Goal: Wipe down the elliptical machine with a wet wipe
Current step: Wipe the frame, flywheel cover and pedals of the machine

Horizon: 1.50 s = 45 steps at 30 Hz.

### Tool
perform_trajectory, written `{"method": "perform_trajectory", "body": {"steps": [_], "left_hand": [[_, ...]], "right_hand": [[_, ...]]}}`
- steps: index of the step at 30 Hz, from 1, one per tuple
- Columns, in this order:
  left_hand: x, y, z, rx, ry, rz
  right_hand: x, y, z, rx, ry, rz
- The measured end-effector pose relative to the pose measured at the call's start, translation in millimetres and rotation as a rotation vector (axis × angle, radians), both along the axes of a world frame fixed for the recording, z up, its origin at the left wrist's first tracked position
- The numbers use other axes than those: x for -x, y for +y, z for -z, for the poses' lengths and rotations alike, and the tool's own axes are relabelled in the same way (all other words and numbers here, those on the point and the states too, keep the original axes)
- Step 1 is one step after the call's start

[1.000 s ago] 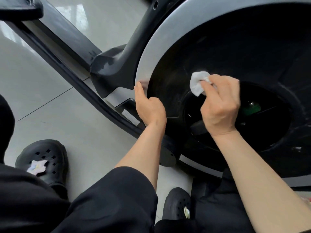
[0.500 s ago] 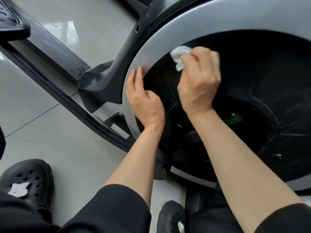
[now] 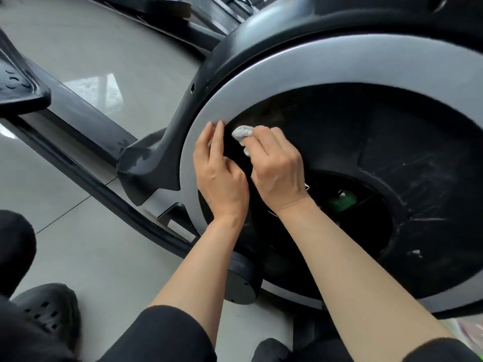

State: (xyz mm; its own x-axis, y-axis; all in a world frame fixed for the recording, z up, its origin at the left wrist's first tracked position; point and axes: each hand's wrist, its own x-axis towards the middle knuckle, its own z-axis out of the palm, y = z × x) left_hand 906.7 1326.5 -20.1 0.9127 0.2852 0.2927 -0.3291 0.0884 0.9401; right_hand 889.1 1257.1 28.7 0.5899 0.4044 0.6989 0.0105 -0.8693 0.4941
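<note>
White and crumpled, the wet wipe [image 3: 242, 132] sat pinched in the curled right hand [image 3: 277, 168] against the elliptical machine [image 3: 339, 66] (on its black disc). The left hand [image 3: 220, 176] lay flat-fingered on the grey ring, holding nothing. Half a second earlier the wipe was higher, the hands farther apart.

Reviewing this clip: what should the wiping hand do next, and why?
Probably sweep the wipe rightward along the black disc. The right hand holds it bunched at the disc's edge beside the grey ring, where the left hand rests, and pale smears show further right.
</note>
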Motion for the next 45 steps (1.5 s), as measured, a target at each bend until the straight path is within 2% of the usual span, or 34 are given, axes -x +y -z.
{"method": "perform_trajectory", "body": {"steps": [4,6,10,13,16,21,24,28,29,32,34,36,41,42,45], "left_hand": [[6,-5,-19,-0.102,-0.115,0.036],[14,-10,-29,-0.201,-0.246,0.060],[29,-21,-49,-0.358,-0.558,0.167],[35,-25,-62,-0.410,-0.647,0.193],[35,-25,-73,-0.517,-0.722,0.231],[24,-26,-86,-0.748,-0.986,0.302],[23,-31,-84,-0.788,-0.992,0.303],[26,-41,-80,-0.783,-0.994,0.261],[25,-42,-78,-0.789,-1.000,0.259],[21,-46,-74,-0.782,-1.020,0.247],[21,-52,-72,-0.759,-1.020,0.237],[23,-59,-70,-0.747,-1.015,0.236],[24,-70,-67,-0.687,-1.021,0.172],[23,-71,-67,-0.681,-1.028,0.158],[23,-73,-66,-0.685,-1.044,0.148]], "right_hand": [[21,-13,-52,-0.135,-0.298,0.055],[35,-22,-66,-0.158,-0.390,0.094],[49,-27,-64,-0.155,-0.341,0.119],[59,-35,-76,-0.126,-0.303,0.112],[89,-54,-88,-0.227,-0.463,0.134],[138,-80,-78,-0.485,-0.750,0.310],[130,-70,-70,-0.549,-0.712,0.316],[129,-60,-51,-0.394,-0.408,0.254],[134,-64,-53,-0.413,-0.423,0.255],[154,-81,-64,-0.570,-0.668,0.356],[160,-86,-65,-0.657,-0.754,0.401],[152,-81,-58,-0.651,-0.716,0.377],[138,-73,-43,-0.439,-0.427,0.253],[142,-77,-45,-0.448,-0.448,0.246],[161,-93,-52,-0.598,-0.674,0.345]]}}
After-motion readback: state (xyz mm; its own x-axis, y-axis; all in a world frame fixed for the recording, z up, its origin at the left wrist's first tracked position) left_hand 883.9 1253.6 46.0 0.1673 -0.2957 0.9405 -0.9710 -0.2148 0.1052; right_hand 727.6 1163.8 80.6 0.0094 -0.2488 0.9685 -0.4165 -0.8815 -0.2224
